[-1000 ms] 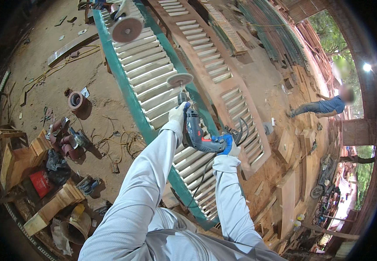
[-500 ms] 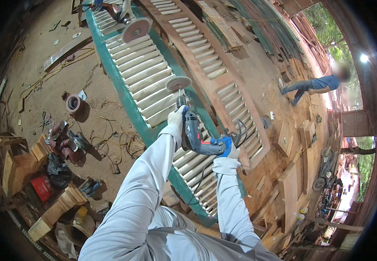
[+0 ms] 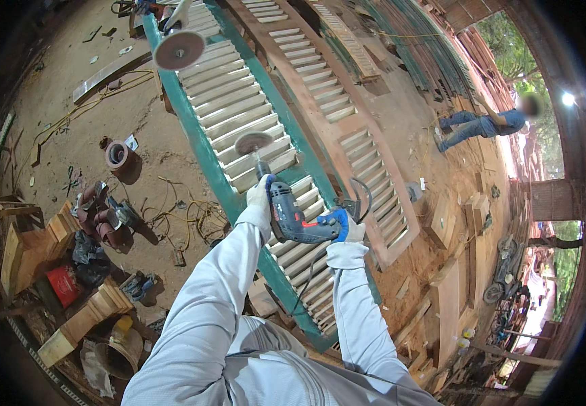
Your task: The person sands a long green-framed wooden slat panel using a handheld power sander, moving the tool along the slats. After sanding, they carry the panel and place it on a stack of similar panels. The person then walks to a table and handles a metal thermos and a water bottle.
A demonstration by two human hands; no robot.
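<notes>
I hold a dark power drill (image 3: pixel 286 206) with both gloved hands, above a louvred shutter with a green frame (image 3: pixel 299 147) and pale slats. My left hand (image 3: pixel 259 196) is wrapped round the drill's front end. On the rear handle, my right hand (image 3: pixel 344 225) is closed in a blue-and-white glove. A round sanding disc (image 3: pixel 253 143) is fitted to the drill's tip and lies over the slats by the middle rail; whether it touches them I cannot tell. At the shutter's far end, another person's gloved hand holds a tool with a larger brown disc (image 3: pixel 178 51).
A second, brown-framed shutter (image 3: pixel 327 139) lies to the right. On the ground at left are a reddish roll (image 3: pixel 118 155), tangled yellow cord (image 3: pixel 188 215) and a red box (image 3: pixel 64 285). Another person (image 3: pixel 486 126) in blue stands at the far right near timber planks (image 3: pixel 447 298).
My drill and its disc have shifted left and slightly down along the slats. The other disc at the far end has also moved left. The person at right has changed posture.
</notes>
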